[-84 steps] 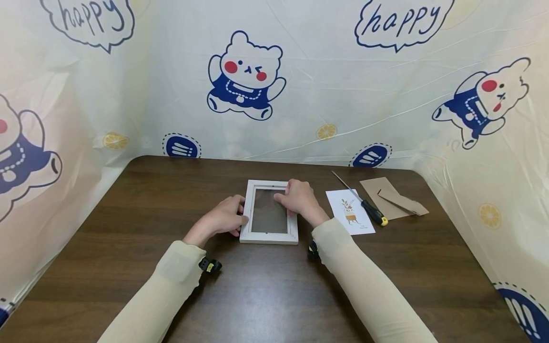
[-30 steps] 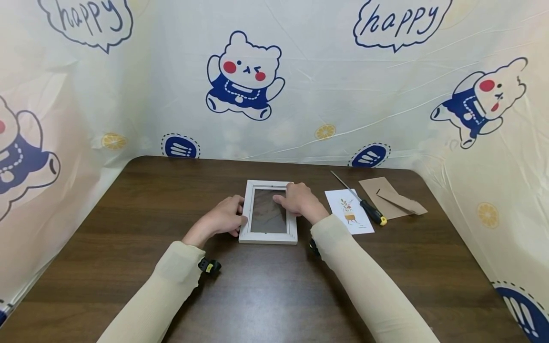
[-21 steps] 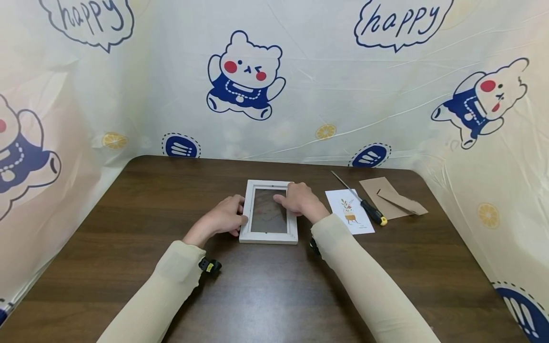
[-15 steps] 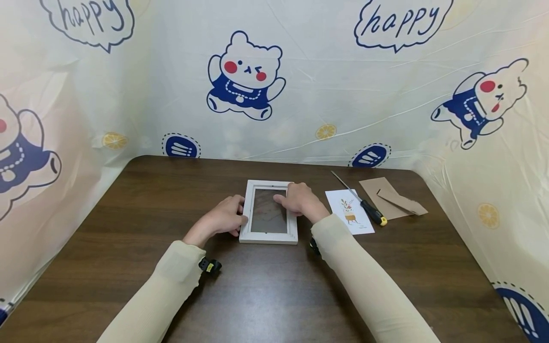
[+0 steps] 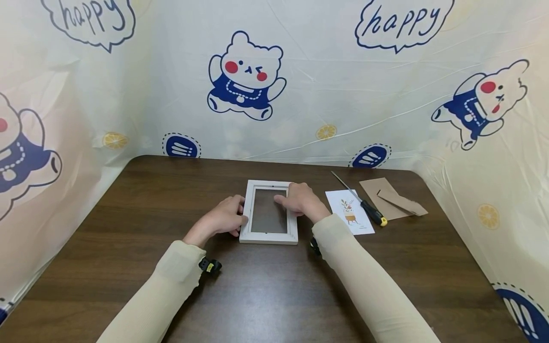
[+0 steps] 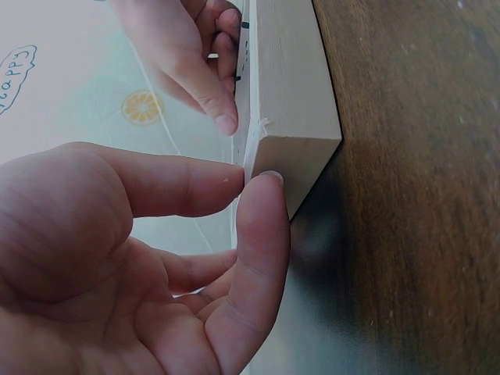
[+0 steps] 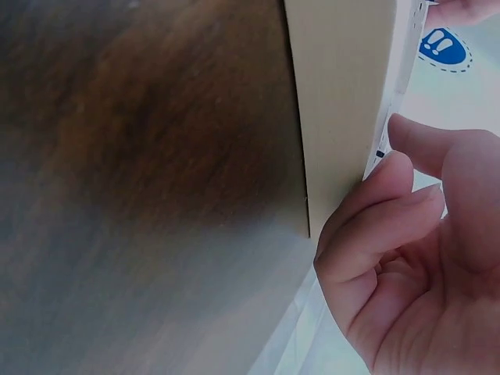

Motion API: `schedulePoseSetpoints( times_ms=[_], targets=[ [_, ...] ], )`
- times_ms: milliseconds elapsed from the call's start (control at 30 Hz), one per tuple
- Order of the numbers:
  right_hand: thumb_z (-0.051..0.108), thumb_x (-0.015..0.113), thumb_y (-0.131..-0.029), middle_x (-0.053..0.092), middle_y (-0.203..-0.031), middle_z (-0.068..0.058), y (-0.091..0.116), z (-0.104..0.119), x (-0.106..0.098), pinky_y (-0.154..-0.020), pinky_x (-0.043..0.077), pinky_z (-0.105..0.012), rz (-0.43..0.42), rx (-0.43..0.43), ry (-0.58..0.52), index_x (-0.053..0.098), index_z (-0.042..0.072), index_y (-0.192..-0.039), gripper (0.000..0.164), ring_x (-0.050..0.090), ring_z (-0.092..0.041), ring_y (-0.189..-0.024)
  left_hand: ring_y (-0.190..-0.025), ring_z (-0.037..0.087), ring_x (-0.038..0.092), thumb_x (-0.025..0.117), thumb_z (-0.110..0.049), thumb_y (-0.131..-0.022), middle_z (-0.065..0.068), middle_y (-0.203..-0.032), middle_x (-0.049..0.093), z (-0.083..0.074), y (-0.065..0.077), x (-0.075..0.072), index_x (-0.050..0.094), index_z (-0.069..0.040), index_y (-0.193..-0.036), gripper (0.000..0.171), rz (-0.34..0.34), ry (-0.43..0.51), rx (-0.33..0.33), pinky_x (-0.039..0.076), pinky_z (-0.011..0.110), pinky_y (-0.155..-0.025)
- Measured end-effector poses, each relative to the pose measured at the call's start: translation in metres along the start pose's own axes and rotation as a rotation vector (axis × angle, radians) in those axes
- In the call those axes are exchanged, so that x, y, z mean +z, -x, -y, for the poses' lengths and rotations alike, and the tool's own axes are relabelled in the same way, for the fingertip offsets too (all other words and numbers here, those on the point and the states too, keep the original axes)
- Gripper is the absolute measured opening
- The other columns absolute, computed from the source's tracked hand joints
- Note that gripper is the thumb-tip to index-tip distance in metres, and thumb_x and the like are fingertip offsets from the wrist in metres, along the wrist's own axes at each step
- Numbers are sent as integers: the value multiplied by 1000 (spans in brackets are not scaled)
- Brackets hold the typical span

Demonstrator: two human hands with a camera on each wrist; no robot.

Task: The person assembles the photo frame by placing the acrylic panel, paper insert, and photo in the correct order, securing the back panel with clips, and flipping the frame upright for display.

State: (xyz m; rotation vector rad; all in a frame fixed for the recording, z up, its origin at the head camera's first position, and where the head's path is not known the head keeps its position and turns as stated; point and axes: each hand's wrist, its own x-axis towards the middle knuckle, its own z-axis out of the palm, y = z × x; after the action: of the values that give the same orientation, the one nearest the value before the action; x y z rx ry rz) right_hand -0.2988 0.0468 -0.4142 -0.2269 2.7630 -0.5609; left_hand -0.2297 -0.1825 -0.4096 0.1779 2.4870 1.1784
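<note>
A white picture frame (image 5: 247, 215) lies flat on the brown table, with its clear pane (image 5: 268, 214) showing dark. Small dark tabs sit along the inner edge. My left hand (image 5: 224, 216) pinches the frame's left side; in the left wrist view the thumb (image 6: 195, 185) is on the upper edge and a fingertip is against the side wall. At the right side, near the far corner, my right hand (image 5: 301, 199) holds the frame with bent fingers. Its thumb reaches over the pane. In the right wrist view, curled fingers (image 7: 371, 226) press at the edge beside a dark tab (image 7: 380, 154).
Right of the frame lies a white card (image 5: 343, 202) with a plant picture. A screwdriver (image 5: 372, 212) with a black and yellow handle crosses its corner. Beside it are a brown board (image 5: 377, 187) and a folded brown stand flap (image 5: 401, 202). A printed curtain hangs behind the table.
Compared with the oldest frame, my right hand has shifted slightly toward me along the frame's right side. My left hand and the frame stay put; the ripple of light on the pane has faded.
</note>
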Motion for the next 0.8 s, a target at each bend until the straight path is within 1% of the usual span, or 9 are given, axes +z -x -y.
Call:
schedulePoseSetpoints(
  times_ms=[100, 200, 267, 333, 467, 567, 667, 800],
  targets=[
    [45, 64, -105, 70, -113, -26, 0, -1, 0, -51, 57, -27, -7, -10, 1, 64, -7, -127, 56, 68, -16, -53, -76, 24, 61, 61, 0, -100, 25, -124, 49, 0, 0, 0, 39, 12, -150, 56, 0, 0, 1, 63, 32, -60],
    [45, 65, -105, 72, -99, -22, 1, -1, 0, -49, 55, -27, -9, -15, 3, 65, -6, -122, 53, 66, -16, -51, -77, 24, 61, 62, 0, -100, 25, -124, 49, 0, 0, 0, 40, 12, -150, 56, 0, 2, 2, 63, 33, -60],
    [45, 65, -105, 71, -91, -19, 1, -1, 1, -49, 53, -27, -7, -14, -2, 64, -6, -124, 54, 64, -15, -50, -77, 25, 61, 62, 0, -100, 25, -124, 49, 0, 0, 0, 40, 12, -150, 56, 1, 3, 2, 63, 33, -61],
    [45, 65, -105, 70, -86, -16, 1, -1, 2, -49, 51, -27, -5, -13, -4, 60, -6, -131, 57, 62, -15, -50, -78, 25, 61, 62, 0, -100, 25, -124, 49, 0, 0, 0, 40, 12, -150, 56, 2, 4, 2, 63, 33, -61],
    [46, 65, -105, 70, -85, -14, 2, -1, 4, -51, 51, -28, -16, -11, -4, 55, -6, -139, 63, 63, -15, -52, -78, 25, 61, 62, -1, -100, 24, -123, 49, 1, 0, 0, 40, 12, -149, 56, 1, 5, 3, 63, 33, -61],
    [45, 66, -105, 69, -89, -15, 3, -2, 4, -53, 52, -28, -31, -18, -3, 56, -7, -139, 63, 65, -15, -55, -77, 24, 61, 62, 0, -100, 24, -122, 49, 1, 0, 0, 40, 12, -149, 55, 0, 6, 7, 63, 33, -60],
    [44, 66, -105, 67, -87, -14, 5, -3, 3, -52, 52, -28, -39, -41, -4, 58, -7, -132, 58, 64, -16, -54, -76, 24, 62, 61, 1, -99, 24, -121, 49, 2, -1, 0, 40, 12, -149, 55, -1, 10, 13, 63, 33, -60],
    [42, 64, -105, 63, -74, -9, 10, -5, -3, -51, 50, -28, -16, -91, -31, 62, -2, -108, 44, 61, -16, -52, -76, 25, 62, 61, 2, -99, 24, -121, 49, 2, -1, 0, 40, 13, -149, 55, -1, 11, 15, 63, 33, -60]
  ],
)
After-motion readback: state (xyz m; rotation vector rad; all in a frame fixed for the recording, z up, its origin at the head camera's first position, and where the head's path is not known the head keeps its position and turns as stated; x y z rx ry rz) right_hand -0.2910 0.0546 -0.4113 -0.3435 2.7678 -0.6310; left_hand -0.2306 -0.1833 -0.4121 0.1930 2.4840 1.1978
